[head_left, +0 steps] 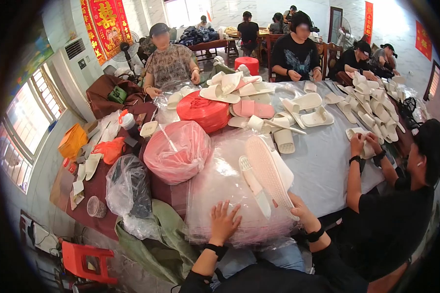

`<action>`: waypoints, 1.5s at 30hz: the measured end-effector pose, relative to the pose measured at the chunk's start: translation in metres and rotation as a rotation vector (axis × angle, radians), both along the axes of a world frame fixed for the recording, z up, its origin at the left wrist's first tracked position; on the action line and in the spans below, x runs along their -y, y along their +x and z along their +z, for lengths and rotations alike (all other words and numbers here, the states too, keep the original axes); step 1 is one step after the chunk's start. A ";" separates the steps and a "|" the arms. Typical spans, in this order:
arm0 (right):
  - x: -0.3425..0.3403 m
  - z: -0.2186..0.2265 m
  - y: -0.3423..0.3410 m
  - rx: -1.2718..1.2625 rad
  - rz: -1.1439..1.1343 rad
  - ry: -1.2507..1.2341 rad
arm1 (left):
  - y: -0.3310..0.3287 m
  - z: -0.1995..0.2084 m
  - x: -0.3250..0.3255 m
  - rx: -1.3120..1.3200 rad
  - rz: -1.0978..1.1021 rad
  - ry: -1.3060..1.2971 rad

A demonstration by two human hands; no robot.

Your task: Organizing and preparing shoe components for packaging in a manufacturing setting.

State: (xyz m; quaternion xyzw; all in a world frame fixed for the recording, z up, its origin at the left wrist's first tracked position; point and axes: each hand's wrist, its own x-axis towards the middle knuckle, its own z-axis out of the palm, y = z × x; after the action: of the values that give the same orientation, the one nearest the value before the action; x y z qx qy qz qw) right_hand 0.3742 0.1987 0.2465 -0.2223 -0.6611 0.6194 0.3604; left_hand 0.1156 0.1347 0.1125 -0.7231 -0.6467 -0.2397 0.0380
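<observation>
My left hand (224, 222) lies flat with its fingers spread on a stack of clear plastic bags (212, 183) in front of me. In my right hand (304, 215) is the near end of a pale slipper (265, 161), tilted so that its textured pinkish sole shows; its strap bulges out on the right side. Another white slipper (253, 185) lies on the bags just left of it, between my hands.
Left of the bags sit a plastic-wrapped pink roll (176, 156) and a red ribbon roll (203, 111). Loose slippers (313, 110) spread beyond. A co-worker (391, 205) handles a slipper at my right; others sit across the table. A red stool (85, 261) stands lower left.
</observation>
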 end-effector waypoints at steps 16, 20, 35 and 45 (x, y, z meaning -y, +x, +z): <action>0.004 -0.024 -0.018 0.487 0.045 0.156 | 0.000 0.002 0.001 -0.014 0.020 -0.013; 0.015 -0.071 -0.039 0.446 0.065 -0.133 | 0.002 0.002 -0.002 0.004 0.005 -0.004; 0.030 -0.078 -0.100 1.021 -0.544 0.677 | -0.003 -0.009 0.001 -0.015 0.001 -0.051; 0.014 -0.080 -0.079 1.185 -0.635 0.622 | -0.002 -0.006 0.002 -0.017 0.031 -0.009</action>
State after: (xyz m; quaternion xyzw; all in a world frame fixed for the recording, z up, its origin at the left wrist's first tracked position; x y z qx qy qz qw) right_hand 0.2948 0.1842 0.1666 -0.5876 -0.7936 0.0453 0.1513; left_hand 0.1133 0.1325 0.1068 -0.7153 -0.6585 -0.2299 0.0437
